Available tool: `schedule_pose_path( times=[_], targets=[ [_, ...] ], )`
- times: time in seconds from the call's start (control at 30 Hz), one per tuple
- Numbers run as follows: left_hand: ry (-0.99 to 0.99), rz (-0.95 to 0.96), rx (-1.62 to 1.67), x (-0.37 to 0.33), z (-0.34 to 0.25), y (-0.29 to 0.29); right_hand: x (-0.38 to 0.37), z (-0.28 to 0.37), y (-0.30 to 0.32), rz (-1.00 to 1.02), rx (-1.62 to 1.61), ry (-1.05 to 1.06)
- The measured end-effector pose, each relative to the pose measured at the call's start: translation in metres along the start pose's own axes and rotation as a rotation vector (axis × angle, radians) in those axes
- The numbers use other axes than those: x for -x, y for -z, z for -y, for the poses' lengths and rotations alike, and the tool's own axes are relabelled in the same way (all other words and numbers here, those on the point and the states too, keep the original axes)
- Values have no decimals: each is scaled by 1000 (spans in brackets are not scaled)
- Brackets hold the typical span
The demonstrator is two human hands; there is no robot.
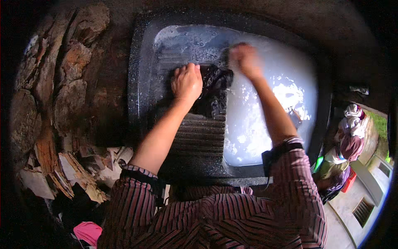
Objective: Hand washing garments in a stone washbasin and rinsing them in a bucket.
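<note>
A dark, wet cloth (213, 89) lies bunched on the ribbed washboard (199, 135) of a black speckled stone laundry sink (134, 99). My left hand (187, 83) is closed at the cloth's left edge, its fingers curled over and gripping it. Beyond the cloth's far right side, my right hand (245, 60) is over the border between board and basin. Motion smears its fingers, so their grip does not show. Cloudy, whitish water (248, 128) fills the basin on the right, with bright reflections on its surface. Foam (195, 39) spreads over the far part of the board.
Rough wooden logs (70, 74) stand along the left, with split pieces (78, 176) at their lower end. A pink cloth (88, 233) is at the lower left. Piled laundry (350, 135) sits right of the sink, beside a red object (349, 180) and pale slabs.
</note>
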State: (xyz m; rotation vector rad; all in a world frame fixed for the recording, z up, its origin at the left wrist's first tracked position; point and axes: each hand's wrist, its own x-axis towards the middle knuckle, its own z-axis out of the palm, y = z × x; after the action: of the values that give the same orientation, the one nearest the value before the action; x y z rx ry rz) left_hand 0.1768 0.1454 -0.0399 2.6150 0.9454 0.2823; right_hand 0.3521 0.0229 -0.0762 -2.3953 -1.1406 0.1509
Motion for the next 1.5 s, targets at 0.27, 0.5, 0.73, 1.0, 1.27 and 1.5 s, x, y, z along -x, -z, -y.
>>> schedule_pose_path(
  times=[0.27, 0.5, 0.73, 1.0, 1.27, 1.5],
  targets=[
    [119, 113, -163, -26, -21, -5, 15, -21, -2, 117, -1222, -443],
    [-6, 63, 199, 62, 26, 25, 86, 106, 2, 17, -294, 239],
    [-130, -98, 107, 33, -1, 12, 64, 104, -22, -263, -94, 102],
    [-370, -102, 380, 98, 35, 43, 135, 119, 5, -166, -351, 367],
    [331, 216, 111, -19, -11, 15, 5, 93, -27, -143, 28, 166],
    [259, 36, -10, -14, -2, 7, 13, -85, 13, -414, 1, -486]
  ],
)
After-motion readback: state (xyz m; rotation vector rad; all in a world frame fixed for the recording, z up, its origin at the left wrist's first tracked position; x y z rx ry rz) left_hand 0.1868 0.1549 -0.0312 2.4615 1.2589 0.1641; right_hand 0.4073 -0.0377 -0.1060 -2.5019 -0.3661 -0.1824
